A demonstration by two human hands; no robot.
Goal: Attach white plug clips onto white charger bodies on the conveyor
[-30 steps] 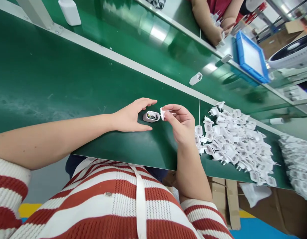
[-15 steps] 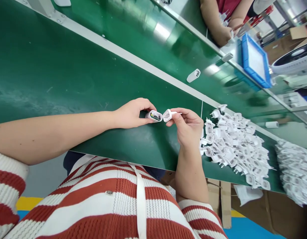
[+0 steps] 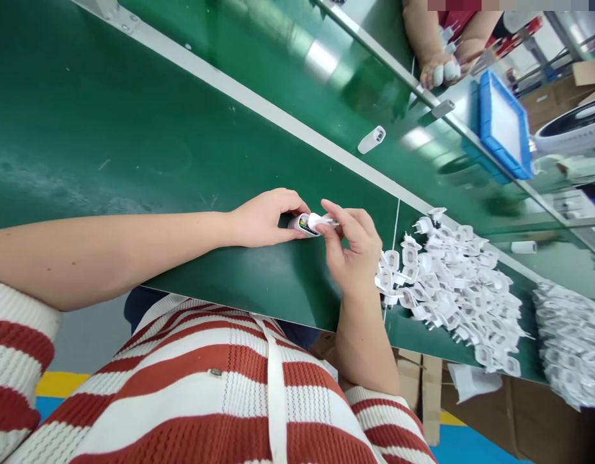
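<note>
My left hand [image 3: 273, 218] grips a white charger housing [image 3: 297, 225] between thumb and fingers, just above the green table. Its open end faces right and shows green and yellow parts inside. At that opening is a white plug cap [image 3: 317, 222] with pins pointing right, tilted against the housing. My right hand [image 3: 353, 241] pinches the cap from the right, with thumb below and index finger raised over it. To the right of my right hand lies a heap of white plug caps [image 3: 452, 277].
Beyond the pale divider strip [image 3: 278, 116], a white housing [image 3: 371, 140] lies on the green conveyor [image 3: 263, 45], with another [image 3: 523, 247] farther right. Bagged white parts [image 3: 572, 341] lie far right. Across stand a blue tray [image 3: 505, 125] and another person's hands [image 3: 442, 67].
My right hand has moved left, bringing the plug cap from beside the housing onto its open end. The view has shifted slightly. The other person's hands have changed pose.
</note>
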